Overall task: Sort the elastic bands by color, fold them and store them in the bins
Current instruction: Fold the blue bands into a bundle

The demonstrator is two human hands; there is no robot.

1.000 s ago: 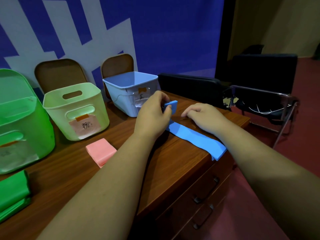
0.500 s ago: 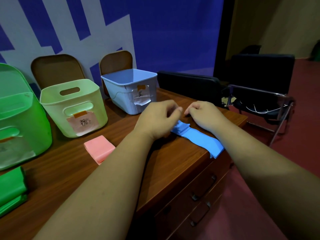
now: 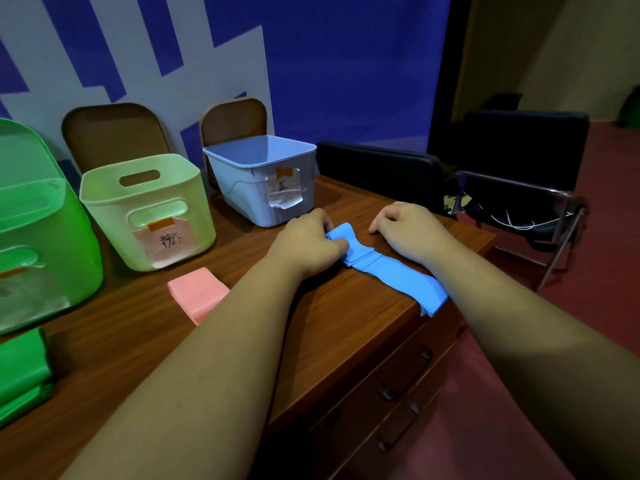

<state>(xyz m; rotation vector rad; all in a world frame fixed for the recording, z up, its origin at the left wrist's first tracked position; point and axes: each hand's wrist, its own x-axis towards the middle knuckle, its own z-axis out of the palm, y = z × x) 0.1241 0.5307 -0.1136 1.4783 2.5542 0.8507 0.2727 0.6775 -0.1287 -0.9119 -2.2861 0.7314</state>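
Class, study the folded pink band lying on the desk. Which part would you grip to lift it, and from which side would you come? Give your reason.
Grip the pink band at its near-left edge, where the stacked layers show, coming from above and the left. It lies flat as a pad, so pinching every layer should keep the fold; the left forearm blocks its right side.

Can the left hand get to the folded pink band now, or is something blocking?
Probably yes. The pink band lies uncovered on the table, close by, with nothing between. But the left hand pinches the blue band and must release it first.
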